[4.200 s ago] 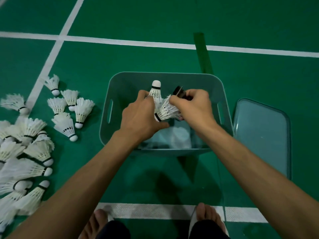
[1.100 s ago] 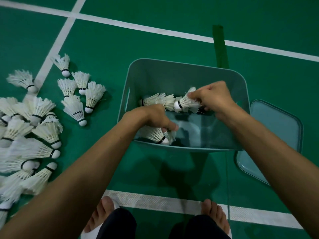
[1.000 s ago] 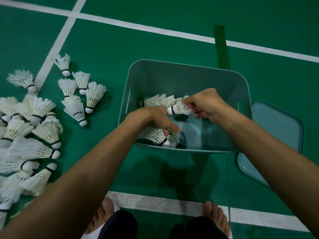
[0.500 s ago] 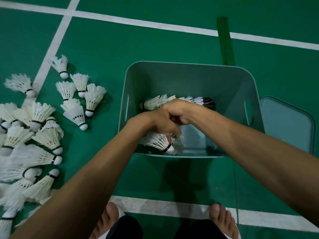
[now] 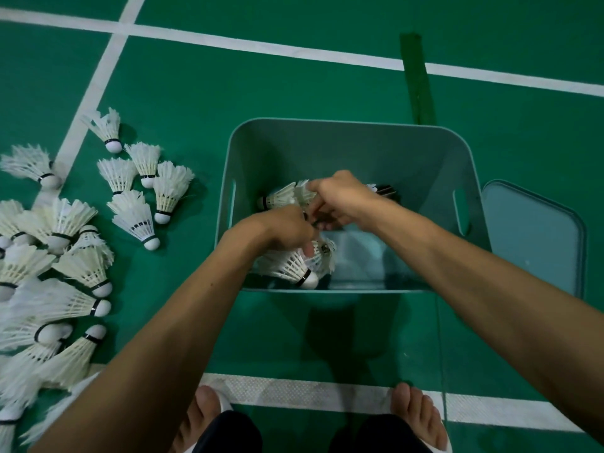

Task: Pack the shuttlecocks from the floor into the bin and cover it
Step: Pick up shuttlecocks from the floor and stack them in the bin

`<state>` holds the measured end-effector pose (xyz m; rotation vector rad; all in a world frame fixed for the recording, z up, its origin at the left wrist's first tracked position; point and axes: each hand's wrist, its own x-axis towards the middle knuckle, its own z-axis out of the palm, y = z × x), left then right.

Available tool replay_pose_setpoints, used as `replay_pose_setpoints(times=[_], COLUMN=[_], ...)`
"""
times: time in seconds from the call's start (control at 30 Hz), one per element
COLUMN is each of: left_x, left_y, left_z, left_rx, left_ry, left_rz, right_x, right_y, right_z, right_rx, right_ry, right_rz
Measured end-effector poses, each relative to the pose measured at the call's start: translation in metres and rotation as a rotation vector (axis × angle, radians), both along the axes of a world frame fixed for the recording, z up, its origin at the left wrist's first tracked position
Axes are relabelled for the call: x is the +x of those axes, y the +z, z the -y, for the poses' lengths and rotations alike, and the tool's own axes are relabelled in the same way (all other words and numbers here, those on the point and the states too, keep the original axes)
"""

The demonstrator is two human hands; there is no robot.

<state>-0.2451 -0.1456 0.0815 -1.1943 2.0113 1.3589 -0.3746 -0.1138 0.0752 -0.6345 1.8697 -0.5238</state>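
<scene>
The grey-green bin stands open on the court floor in front of me. Both hands are inside it and touch each other. My left hand is closed on a stack of white shuttlecocks lying at the bin's near left. My right hand is curled around a white shuttlecock, mostly hidden by its fingers. A row of nested shuttlecocks lies behind the hands, and a dark one to their right. Several white shuttlecocks lie in a pile on the floor at the left. The lid lies flat right of the bin.
White court lines cross the green floor behind the bin, and another line runs under my bare feet. A dark green tape strip lies beyond the bin. A small group of shuttlecocks lies closest to the bin's left side.
My right hand brought a shuttlecock from the bin's far right over to my left hand. The left hand stayed on the near-left stack. The view tilted a little.
</scene>
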Motion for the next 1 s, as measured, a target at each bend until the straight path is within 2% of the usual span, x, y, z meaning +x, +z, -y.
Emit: replay_pose_setpoints(times=[0.13, 0.23, 0.33, 0.4, 0.47, 0.53, 0.7, 0.73, 0.8, 0.83, 0.9, 1.0], left_x=[0.007, 0.008, 0.003, -0.003, -0.006, -0.007, -0.007, -0.004, 0.003, 0.007, 0.011, 0.009], left_y=[0.007, 0.016, 0.018, 0.017, 0.014, 0.009, 0.000, 0.002, 0.007, 0.010, 0.016, 0.022], left_z=[0.004, 0.001, 0.001, -0.002, -0.010, -0.019, -0.027, -0.026, -0.018, -0.013, -0.001, 0.010], left_rx=[-0.009, -0.002, -0.032, -0.074, -0.091, -0.105, -0.156, -0.150, -0.172, -0.207, -0.271, -0.287], left_ry=[0.195, 0.430, 0.677, 0.743, 0.735, 0.698, 0.514, 0.478, 0.504, 0.552, 0.703, 0.908], left_rz=[-0.095, -0.214, -0.327, -0.398, -0.435, -0.429, -0.316, -0.292, -0.255, -0.254, -0.306, -0.395], right_x=[-0.023, -0.026, -0.018, -0.013, -0.013, -0.015, -0.021, -0.025, -0.034, -0.037, -0.038, -0.025], right_y=[0.027, 0.047, 0.058, 0.059, 0.052, 0.041, 0.022, 0.022, 0.021, 0.021, 0.019, 0.013], right_z=[-0.024, -0.046, -0.058, -0.058, -0.054, -0.048, -0.037, -0.038, -0.043, -0.047, -0.056, -0.058], right_rx=[-0.243, -0.316, -0.194, -0.112, -0.085, -0.088, -0.073, -0.089, -0.138, -0.150, -0.113, 0.011], right_ry=[0.010, 0.016, 0.043, -0.079, -0.289, -0.462, -0.691, -0.739, -0.793, -0.764, -0.564, -0.224], right_rz=[-0.380, -0.471, -0.361, -0.151, 0.054, 0.157, 0.377, 0.381, 0.254, 0.145, -0.039, -0.109])
